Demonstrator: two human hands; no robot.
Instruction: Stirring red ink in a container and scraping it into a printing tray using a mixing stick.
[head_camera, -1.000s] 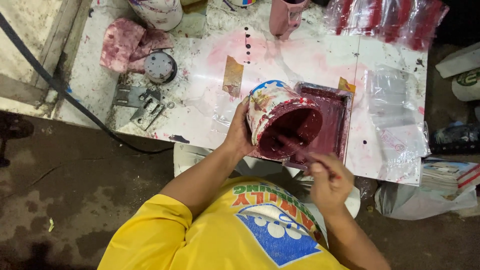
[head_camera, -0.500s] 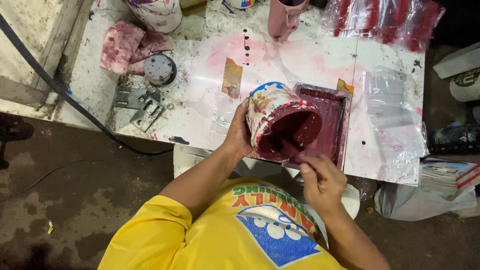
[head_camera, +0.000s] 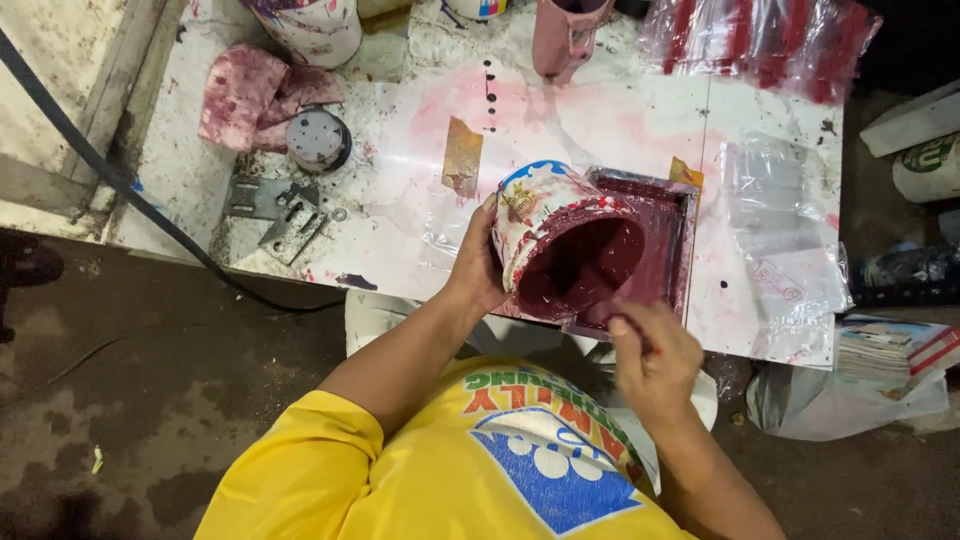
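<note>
Stained white table (head_camera: 400, 230): tray (head_camera: 680, 200), rag (head_camera: 245, 95), brackets (head_camera: 275, 210).

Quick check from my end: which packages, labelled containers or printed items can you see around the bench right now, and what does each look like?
Tilted tub: in left hand, white, blue-and-yellow label, dark red inside.
Clear plastic pack: bench top right, red strips inside.
White bucket: top left, paint-smeared.
White container: right edge, green print.
Booklets: stacked lower right, colourful covers.

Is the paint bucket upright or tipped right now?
Tipped. The paint bucket lies on its side over the square tray, its dark-red inside facing the camera; the left hand steadies its wall.
</note>
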